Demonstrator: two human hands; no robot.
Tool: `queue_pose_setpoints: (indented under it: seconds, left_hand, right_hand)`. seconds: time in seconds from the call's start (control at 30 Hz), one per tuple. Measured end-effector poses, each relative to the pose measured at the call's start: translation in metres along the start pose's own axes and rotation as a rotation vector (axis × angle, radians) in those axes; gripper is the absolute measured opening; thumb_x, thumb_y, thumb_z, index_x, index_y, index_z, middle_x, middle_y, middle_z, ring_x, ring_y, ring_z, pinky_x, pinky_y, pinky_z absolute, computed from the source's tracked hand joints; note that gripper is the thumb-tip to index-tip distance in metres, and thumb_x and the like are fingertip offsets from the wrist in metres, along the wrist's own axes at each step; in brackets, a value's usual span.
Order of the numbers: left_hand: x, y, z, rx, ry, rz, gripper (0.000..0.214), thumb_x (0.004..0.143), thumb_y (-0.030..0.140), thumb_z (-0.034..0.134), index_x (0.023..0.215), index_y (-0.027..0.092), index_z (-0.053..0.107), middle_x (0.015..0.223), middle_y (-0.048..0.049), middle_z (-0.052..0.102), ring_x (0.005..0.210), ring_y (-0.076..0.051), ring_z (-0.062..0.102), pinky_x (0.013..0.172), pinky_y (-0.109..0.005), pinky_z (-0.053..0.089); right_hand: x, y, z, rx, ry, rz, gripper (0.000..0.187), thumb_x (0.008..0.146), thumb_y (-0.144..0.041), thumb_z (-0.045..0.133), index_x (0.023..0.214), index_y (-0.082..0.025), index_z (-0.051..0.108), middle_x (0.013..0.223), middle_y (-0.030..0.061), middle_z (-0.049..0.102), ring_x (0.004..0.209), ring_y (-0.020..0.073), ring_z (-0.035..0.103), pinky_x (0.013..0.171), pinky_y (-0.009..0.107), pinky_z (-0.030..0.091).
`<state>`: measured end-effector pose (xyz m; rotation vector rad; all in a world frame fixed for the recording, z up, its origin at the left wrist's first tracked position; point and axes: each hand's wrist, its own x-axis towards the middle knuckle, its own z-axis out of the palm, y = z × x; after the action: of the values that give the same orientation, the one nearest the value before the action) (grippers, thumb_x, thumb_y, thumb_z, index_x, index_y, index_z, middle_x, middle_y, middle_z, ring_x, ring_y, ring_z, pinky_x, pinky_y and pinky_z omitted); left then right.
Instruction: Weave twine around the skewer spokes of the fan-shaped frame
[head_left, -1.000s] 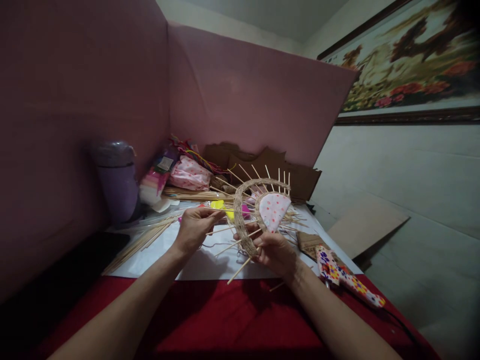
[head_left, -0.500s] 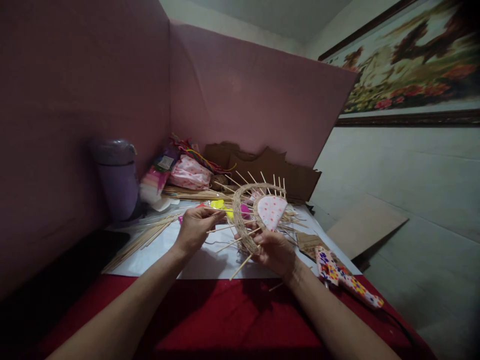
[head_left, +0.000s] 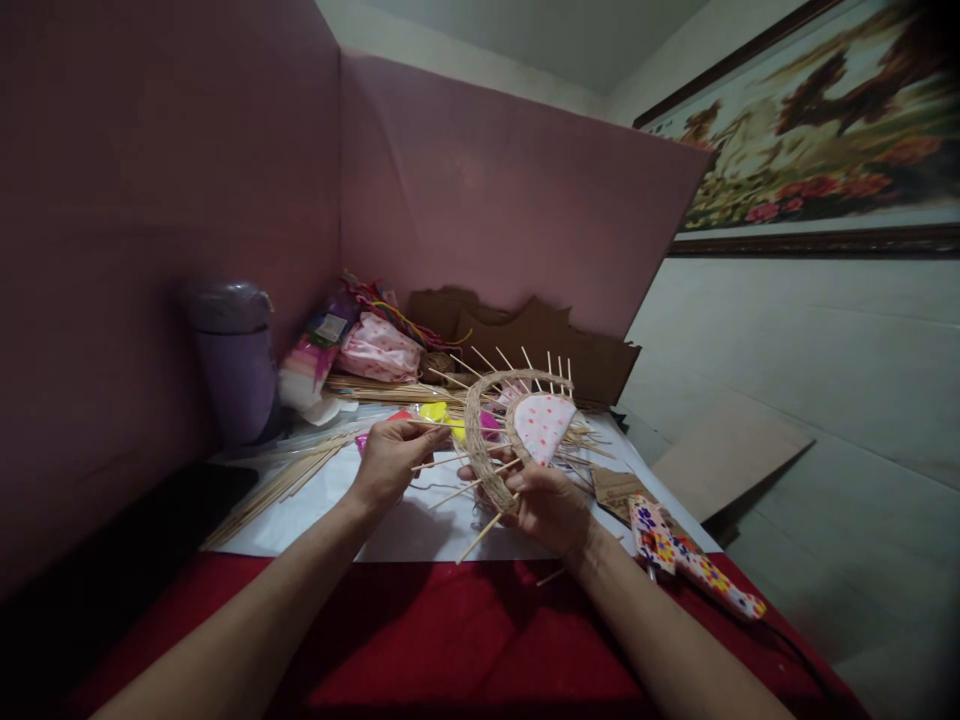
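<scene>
In my right hand [head_left: 551, 505] is a half-round craft piece: a twine-wrapped arc [head_left: 480, 435] with thin wooden sticks radiating through it and a dotted white fabric half-circle [head_left: 543, 428] at its centre. My right thumb presses on the lower end of the arc, the fingers lying behind it. At the arc's left side, my left hand [head_left: 394, 460] pinches the outer end of one wooden stick [head_left: 459, 424] between thumb and fingers. The lower sticks jut out toward the front left. Fingertips of both hands are partly hidden.
A flower-patterned glue gun [head_left: 694, 560] with a cord lies at right on the red cloth [head_left: 450, 640]. Loose sticks [head_left: 289, 490] lie at left, near a purple tumbler [head_left: 234, 365]. Behind are a dotted fabric bundle [head_left: 380, 347], yellow pieces [head_left: 435, 411] and torn cardboard [head_left: 517, 335].
Both hands and the craft piece stay almost in place. The view has shifted very slightly.
</scene>
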<state>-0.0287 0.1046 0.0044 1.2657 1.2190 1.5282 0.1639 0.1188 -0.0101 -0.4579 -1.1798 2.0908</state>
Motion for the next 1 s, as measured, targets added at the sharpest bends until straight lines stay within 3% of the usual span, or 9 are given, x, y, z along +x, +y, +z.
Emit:
queue_pose_setpoints:
  seconds: [0.27, 0.47, 0.67, 0.77, 0.9, 1.0]
  left_hand:
    - [-0.002, 0.004, -0.002, -0.058, -0.012, 0.045, 0.031, 0.060, 0.041, 0.074, 0.066, 0.011, 0.071, 0.044, 0.0025, 0.050, 0.041, -0.006, 0.039, 0.040, -0.019, 0.025]
    - [0.001, 0.004, -0.004, -0.057, -0.034, 0.094, 0.029, 0.064, 0.039, 0.073, 0.069, 0.011, 0.071, 0.045, 0.0022, 0.051, 0.042, -0.006, 0.038, 0.041, -0.020, 0.025]
    - [0.000, 0.007, -0.007, -0.058, -0.086, 0.086, 0.029, 0.065, 0.039, 0.072, 0.064, 0.011, 0.068, 0.045, 0.0023, 0.050, 0.043, -0.006, 0.038, 0.042, -0.020, 0.024]
    - [0.002, 0.008, -0.012, -0.129, -0.226, -0.006, 0.032, 0.066, 0.038, 0.072, 0.055, 0.012, 0.059, 0.044, 0.0034, 0.047, 0.041, -0.005, 0.035, 0.041, -0.020, 0.022]
    - [0.004, 0.010, -0.024, -0.343, -0.393, -0.282, 0.025, 0.064, 0.031, 0.076, 0.073, 0.013, 0.063, 0.058, 0.0025, 0.052, 0.048, -0.005, 0.041, 0.046, -0.019, 0.029]
    - [0.005, 0.013, -0.033, -0.372, -0.444, -0.383, 0.026, 0.064, 0.032, 0.076, 0.075, 0.014, 0.061, 0.058, 0.0032, 0.050, 0.049, -0.005, 0.041, 0.047, -0.020, 0.030]
  right_hand:
    - [0.000, 0.000, 0.001, -0.015, -0.037, -0.007, 0.048, 0.060, -0.009, 0.051, 0.108, -0.012, 0.058, 0.095, 0.0101, 0.070, 0.078, 0.0170, 0.067, 0.074, 0.028, 0.049]
    - [0.000, 0.002, -0.001, -0.011, -0.130, -0.026, 0.051, 0.065, -0.013, 0.059, 0.115, -0.015, 0.053, 0.092, 0.0092, 0.071, 0.075, 0.0178, 0.068, 0.065, 0.026, 0.049]
    - [0.000, 0.002, -0.002, -0.026, -0.119, -0.025, 0.048, 0.064, -0.012, 0.060, 0.112, -0.010, 0.055, 0.086, 0.0115, 0.071, 0.072, 0.0194, 0.068, 0.062, 0.027, 0.049]
    - [0.001, 0.001, -0.005, -0.048, -0.125, -0.014, 0.052, 0.060, -0.011, 0.057, 0.112, -0.011, 0.055, 0.087, 0.0117, 0.071, 0.068, 0.0182, 0.067, 0.061, 0.027, 0.049]
    - [0.001, 0.001, -0.010, -0.079, -0.169, 0.001, 0.058, 0.054, -0.009, 0.052, 0.111, -0.015, 0.056, 0.086, 0.0087, 0.071, 0.074, 0.0198, 0.067, 0.062, 0.028, 0.049]
    - [0.001, 0.001, -0.014, -0.080, -0.173, 0.022, 0.057, 0.053, -0.007, 0.049, 0.108, -0.017, 0.057, 0.088, 0.0058, 0.070, 0.082, 0.0208, 0.067, 0.064, 0.029, 0.050]
